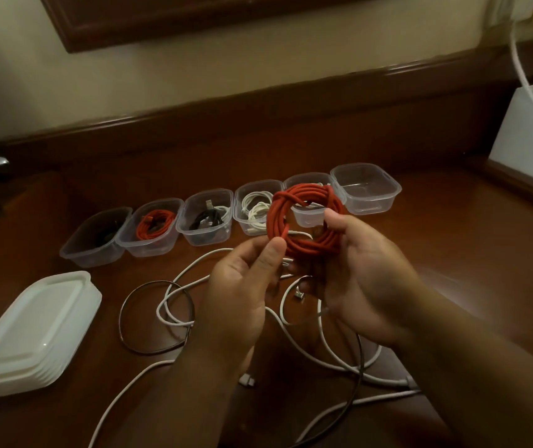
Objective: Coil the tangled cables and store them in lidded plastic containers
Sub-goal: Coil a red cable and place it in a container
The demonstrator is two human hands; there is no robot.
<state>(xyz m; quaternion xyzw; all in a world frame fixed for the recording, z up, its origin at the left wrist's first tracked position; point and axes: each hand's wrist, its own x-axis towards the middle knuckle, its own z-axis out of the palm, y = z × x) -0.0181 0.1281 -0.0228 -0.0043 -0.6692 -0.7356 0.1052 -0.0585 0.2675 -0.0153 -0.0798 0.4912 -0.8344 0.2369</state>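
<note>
I hold a coiled red cable (304, 218) above the wooden table. My right hand (365, 279) grips the coil's right side with the thumb over it. My left hand (245, 279) pinches the coil's lower left between thumb and fingers. Behind it stands a row of several clear plastic containers (207, 218) without lids. One holds a red coil (157, 223), others hold dark and white cables, and the rightmost container (367, 189) looks empty. Loose white cables (187, 286) and a dark cable (129, 318) lie tangled on the table below my hands.
A stack of white lids (32, 331) lies at the near left. A white box (530, 134) with a white cord running up the wall stands at the far right. The wooden table (452, 227) ends at a raised back edge.
</note>
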